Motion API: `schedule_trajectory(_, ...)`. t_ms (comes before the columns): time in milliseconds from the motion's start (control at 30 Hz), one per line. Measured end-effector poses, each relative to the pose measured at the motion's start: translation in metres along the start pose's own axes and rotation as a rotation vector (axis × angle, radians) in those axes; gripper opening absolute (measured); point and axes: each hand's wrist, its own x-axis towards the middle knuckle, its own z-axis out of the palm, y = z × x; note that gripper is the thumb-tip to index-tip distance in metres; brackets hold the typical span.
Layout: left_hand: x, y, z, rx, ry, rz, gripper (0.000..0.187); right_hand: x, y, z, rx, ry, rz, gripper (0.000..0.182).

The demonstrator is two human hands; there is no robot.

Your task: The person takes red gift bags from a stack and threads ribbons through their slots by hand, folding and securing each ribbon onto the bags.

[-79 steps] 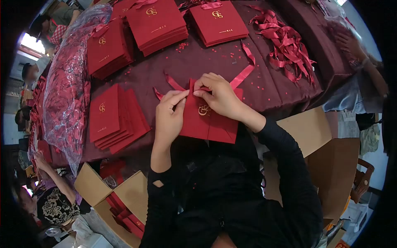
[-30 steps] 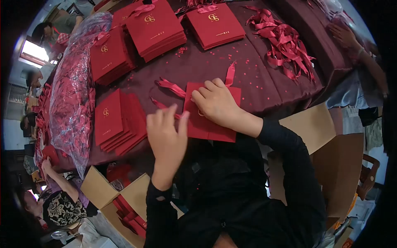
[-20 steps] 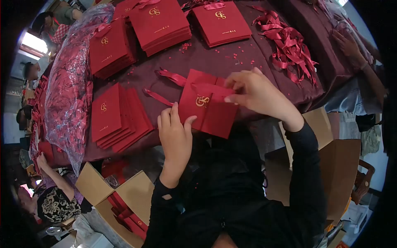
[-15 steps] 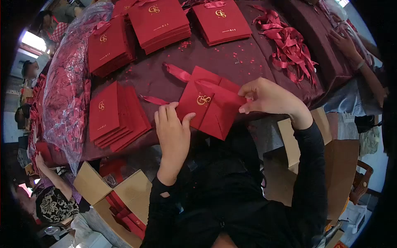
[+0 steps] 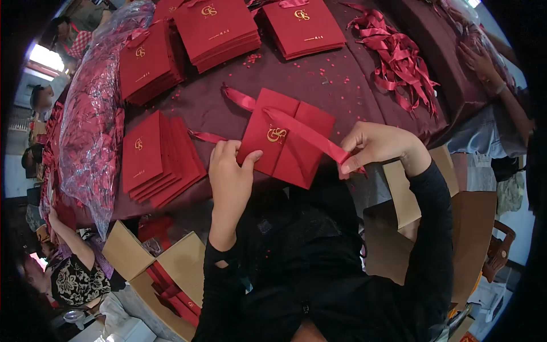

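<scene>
A flat red paper bag [image 5: 290,154] with a gold monogram lies in front of me at the table's near edge. My left hand [image 5: 231,176] is at its left edge, thumb resting on top and fingers beside it, gripping the edge. Between thumb and fingers my right hand [image 5: 379,149] pinches the end of a satin ribbon [image 5: 307,134]. That ribbon runs taut across the bag's front from its upper left. More ribbon [image 5: 238,98] trails from the bag's left side, and another tail lies by my left fingertips.
Stacked red bags [image 5: 216,28] stand along the back, with a fanned pile [image 5: 154,159] at left. Loose ribbons [image 5: 399,62] lie heaped at right. A plastic-wrapped bundle [image 5: 91,119] borders the left. Cardboard boxes [image 5: 185,259] stand below; other people's arms [image 5: 484,65] show at the sides.
My right hand has moved right and slightly down from the bag's right edge, drawing the ribbon out past it. The bag and my left hand have shifted slightly left.
</scene>
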Motion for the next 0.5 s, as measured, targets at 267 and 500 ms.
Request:
schedule_trajectory(267,-0.003,0.0,-0.002,-0.274,0.008,-0.158,0.017,0.063,0.004,0.046,0.682,0.247,-0.395,0.034)
schedule_trajectory(500,-0.008,0.005,-0.009,-0.385,-0.063,-0.232,0.017,0.095,0.008,0.071,0.783,0.592,-0.481,0.022)
